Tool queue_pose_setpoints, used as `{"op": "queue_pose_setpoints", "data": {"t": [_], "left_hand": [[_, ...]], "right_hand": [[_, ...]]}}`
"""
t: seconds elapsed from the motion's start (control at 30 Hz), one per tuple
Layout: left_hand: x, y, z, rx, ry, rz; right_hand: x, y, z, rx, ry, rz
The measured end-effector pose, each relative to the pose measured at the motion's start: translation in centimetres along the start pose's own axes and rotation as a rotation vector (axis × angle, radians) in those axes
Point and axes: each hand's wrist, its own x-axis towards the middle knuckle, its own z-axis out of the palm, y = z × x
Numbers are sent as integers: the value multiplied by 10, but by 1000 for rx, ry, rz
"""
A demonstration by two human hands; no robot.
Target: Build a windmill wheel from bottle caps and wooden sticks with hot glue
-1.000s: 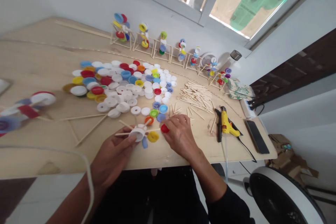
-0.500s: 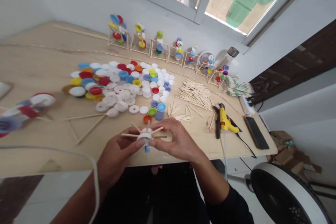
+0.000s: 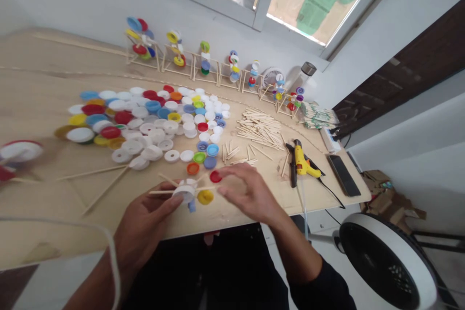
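Note:
My left hand grips a white bottle cap near the table's front edge. Thin wooden sticks stick out from it, and a blue piece shows just below. To the right, my right hand is open, thumb and fingers apart, with its fingertips beside a red bottle cap. A yellow cap lies between the two hands. Beyond them sit an orange cap and a green cap.
A pile of mixed caps covers the left middle. Wooden sticks lie in a heap further right, near a yellow glue gun and a phone. Small cap wheels on stick frames line the wall. A fan stands at right.
My right hand has let go of the white cap with sticks and moved off to the right. The left hand still holds it. The view has shifted, so the table appears further left.

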Motion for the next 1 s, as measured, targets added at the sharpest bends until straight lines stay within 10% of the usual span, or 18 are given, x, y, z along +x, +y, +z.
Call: {"op": "queue_pose_setpoints", "data": {"t": [0.2, 0.33, 0.73, 1.0], "left_hand": [[7, -1, -6, -81, 47, -9], [8, -1, -2, -90, 54, -8], [9, -7, 0, -206, 56, 51], [8, -5, 2, -228, 69, 63]], "right_hand": [[-49, 71, -96, -516, 456, 135], [-84, 117, -140, -883, 393, 224], [-90, 174, -154, -1085, 194, 158], [-81, 155, -157, -433, 470, 349]]}}
